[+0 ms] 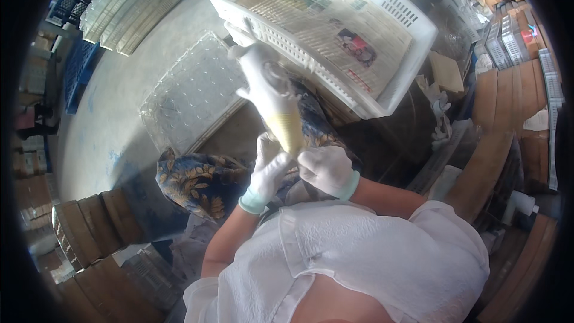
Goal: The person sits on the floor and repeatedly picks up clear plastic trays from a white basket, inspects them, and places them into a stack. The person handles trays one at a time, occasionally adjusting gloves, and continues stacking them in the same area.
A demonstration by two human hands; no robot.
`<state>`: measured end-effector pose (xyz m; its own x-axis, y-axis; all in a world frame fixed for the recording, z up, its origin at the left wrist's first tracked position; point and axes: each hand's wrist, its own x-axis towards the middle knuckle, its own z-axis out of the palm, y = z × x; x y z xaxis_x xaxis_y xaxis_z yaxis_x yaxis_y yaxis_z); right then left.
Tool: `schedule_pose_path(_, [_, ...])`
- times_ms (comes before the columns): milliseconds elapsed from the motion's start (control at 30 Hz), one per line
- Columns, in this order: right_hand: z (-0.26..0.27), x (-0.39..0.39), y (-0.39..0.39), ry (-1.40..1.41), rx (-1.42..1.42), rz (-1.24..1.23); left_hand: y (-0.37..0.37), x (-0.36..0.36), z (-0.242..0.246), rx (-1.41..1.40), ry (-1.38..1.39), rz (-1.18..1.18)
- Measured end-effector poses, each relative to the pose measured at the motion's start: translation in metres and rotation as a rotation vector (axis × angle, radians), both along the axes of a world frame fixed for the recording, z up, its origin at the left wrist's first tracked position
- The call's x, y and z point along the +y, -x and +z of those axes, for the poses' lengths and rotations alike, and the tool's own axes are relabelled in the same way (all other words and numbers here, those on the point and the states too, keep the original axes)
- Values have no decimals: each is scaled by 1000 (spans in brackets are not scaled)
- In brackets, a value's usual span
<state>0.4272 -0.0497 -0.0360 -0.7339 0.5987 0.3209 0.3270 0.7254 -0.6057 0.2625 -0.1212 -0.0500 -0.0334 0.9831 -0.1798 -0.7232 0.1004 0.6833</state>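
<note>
A white work glove (264,80) with a yellow ribbed cuff (284,128) stands out in front of me, puffed up and partly blurred. Its cuff narrows to the end where both my hands meet. My left hand (268,168), in a white glove with a mint-green cuff, pinches that end from the left. From the right, my right hand (329,168), gloved the same way, closes on it with curled fingers. Below the hands, dark blue cloth with a gold leaf pattern (202,184) covers my legs.
A white plastic crate (406,72) lined with printed newspaper stands ahead, on another crate. Left of it lies a translucent plastic tray (197,85). Stacked crates (128,9) stand at upper left. Cardboard boxes (96,224) are at lower left; white gloves (440,114) hang at right.
</note>
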Motion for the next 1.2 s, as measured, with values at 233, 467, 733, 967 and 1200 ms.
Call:
schedule_pose_path(233, [5, -7, 11, -79, -17, 22, -11, 24, 2, 14, 111, -119])
schedule_pose_path(467, [11, 18, -6, -41, 111, -123, -12, 20, -41, -92, 127, -84])
schedule_pose_path(733, [-5, 33, -13, -208, 196, -103, -5, 22, -55, 361, -13, -216])
schedule_pose_path(967, [-8, 29, -17, 51, 119, -41, 8, 27, -45, 429, 34, -317])
schedule_pose_path(1200, [-15, 3, -22, 189, 14, 126, 3, 61, 10, 165, 84, 64])
